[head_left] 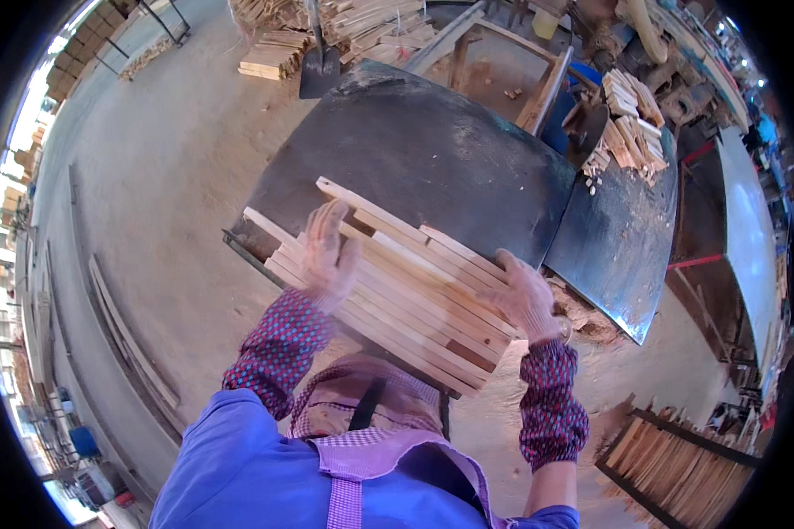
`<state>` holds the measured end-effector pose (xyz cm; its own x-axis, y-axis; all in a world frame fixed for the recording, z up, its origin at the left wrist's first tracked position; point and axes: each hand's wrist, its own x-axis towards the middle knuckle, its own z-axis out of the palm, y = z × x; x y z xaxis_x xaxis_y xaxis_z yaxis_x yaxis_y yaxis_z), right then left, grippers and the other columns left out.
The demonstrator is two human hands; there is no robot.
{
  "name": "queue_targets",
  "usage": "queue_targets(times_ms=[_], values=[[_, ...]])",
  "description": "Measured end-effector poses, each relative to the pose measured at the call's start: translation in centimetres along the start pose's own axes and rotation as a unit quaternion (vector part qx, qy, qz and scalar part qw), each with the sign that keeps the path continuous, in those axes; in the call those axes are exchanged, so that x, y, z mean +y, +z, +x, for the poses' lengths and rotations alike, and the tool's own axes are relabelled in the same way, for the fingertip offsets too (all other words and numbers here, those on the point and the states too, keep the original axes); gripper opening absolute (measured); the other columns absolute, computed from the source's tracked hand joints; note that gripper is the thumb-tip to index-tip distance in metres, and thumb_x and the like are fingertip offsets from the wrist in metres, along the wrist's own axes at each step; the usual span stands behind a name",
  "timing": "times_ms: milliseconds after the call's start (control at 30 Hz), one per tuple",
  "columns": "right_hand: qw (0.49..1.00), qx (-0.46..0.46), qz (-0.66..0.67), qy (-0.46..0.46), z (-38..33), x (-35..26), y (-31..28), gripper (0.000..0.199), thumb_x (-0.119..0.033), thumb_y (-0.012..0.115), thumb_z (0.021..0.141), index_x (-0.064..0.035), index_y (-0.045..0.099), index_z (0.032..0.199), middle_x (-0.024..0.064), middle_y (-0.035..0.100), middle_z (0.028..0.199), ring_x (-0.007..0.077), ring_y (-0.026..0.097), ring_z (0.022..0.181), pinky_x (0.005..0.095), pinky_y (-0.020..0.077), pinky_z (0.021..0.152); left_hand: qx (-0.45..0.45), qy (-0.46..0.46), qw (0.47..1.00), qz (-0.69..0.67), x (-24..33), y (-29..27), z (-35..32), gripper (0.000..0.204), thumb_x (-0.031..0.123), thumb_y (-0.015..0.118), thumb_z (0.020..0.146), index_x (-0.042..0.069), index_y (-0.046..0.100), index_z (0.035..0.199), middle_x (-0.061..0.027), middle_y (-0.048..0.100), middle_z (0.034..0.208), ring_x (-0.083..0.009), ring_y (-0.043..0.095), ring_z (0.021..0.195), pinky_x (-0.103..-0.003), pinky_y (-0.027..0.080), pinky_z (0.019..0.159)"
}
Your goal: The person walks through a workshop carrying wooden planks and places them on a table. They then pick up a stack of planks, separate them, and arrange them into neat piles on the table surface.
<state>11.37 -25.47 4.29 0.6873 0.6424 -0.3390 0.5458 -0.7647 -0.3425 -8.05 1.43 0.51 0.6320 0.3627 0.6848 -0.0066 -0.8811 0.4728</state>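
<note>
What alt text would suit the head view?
Seen from above, the left hand and right hand rest toward opposite ends of side-by-side wooden strips at the near edge of a dark table. Wood scraps lie to the right; a shovel is beyond.

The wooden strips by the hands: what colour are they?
The wooden strips are mostly pale tan, best seen in the head view.

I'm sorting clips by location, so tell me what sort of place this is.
Probably a woodworking shop: pale wooden strips lie side by side at a dark worktable, and more cut wood is stacked on the floor beyond.
</note>
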Motion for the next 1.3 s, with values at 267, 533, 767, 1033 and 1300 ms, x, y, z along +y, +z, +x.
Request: queue_targets(times_ms=[267,533,767,1033,1300], values=[[0.992,-0.124,-0.018,-0.018,3.5,-2.6,-0.6,0.074,-0.042,0.076,0.071,-0.0132,0.052,0.134,0.0144,0.062,0.123,0.0308,0.057,0.118,0.0403,0.0451,0.099,0.017,-0.239,0.962,0.129,-4.4,-12.6,-9.9,0.052,0.007,0.06,0.089,0.0,0.044,0.137,-0.0185,0.051,0.134,-0.0357,0.05,0.122,-0.042,0.041,0.102],[0.994,-0.095,-0.015,-0.054,3.4,-2.6,-0.5,0.069,-0.041,0.072,0.075,-0.0094,0.051,0.133,0.0159,0.063,0.12,0.0309,0.058,0.115,0.0385,0.0466,0.096,0.037,-0.29,0.951,0.1,-4.8,-12.5,-12.5,0.053,0.008,0.059,0.091,0.002,0.042,0.14,-0.0178,0.05,0.136,-0.0378,0.048,0.124,-0.044,0.039,0.105],[0.99,-0.066,-0.123,-0.028,3.3,-3.7,-0.3,0.068,-0.042,0.065,0.077,-0.012,0.048,0.135,0.0162,0.061,0.12,0.031,0.059,0.113,0.0391,0.0477,0.095,-0.018,-0.17,0.985,0.038,-2.0,-9.6,-5.4,0.06,0.006,0.065,0.08,0.001,0.044,0.137,-0.0206,0.052,0.131,-0.0416,0.049,0.12,-0.048,0.037,0.105],[0.997,0.03,-0.03,-0.065,6.8,-3.2,0.1,0.062,-0.039,0.065,0.08,-0.0111,0.051,0.133,0.0162,0.063,0.119,0.0322,0.06,0.111,0.0405,0.0481,0.093,-0.115,-0.043,0.991,0.054,-0.8,-5.0,1.6,0.062,0.014,0.067,0.081,-0.001,0.043,0.136,-0.0199,0.052,0.131,-0.038,0.048,0.123,-0.048,0.034,0.109],[0.985,0.065,0.142,-0.072,8.5,0.2,1.6,0.032,-0.032,0.056,0.09,-0.0095,0.067,0.111,0.0166,0.068,0.103,0.0343,0.063,0.102,0.042,0.0486,0.089,-0.376,-0.028,0.904,0.202,-2.0,4.0,8.4,0.079,0.04,0.072,0.073,0.005,0.04,0.137,-0.0146,0.04,0.142,-0.0306,0.035,0.135,-0.045,0.023,0.114]])
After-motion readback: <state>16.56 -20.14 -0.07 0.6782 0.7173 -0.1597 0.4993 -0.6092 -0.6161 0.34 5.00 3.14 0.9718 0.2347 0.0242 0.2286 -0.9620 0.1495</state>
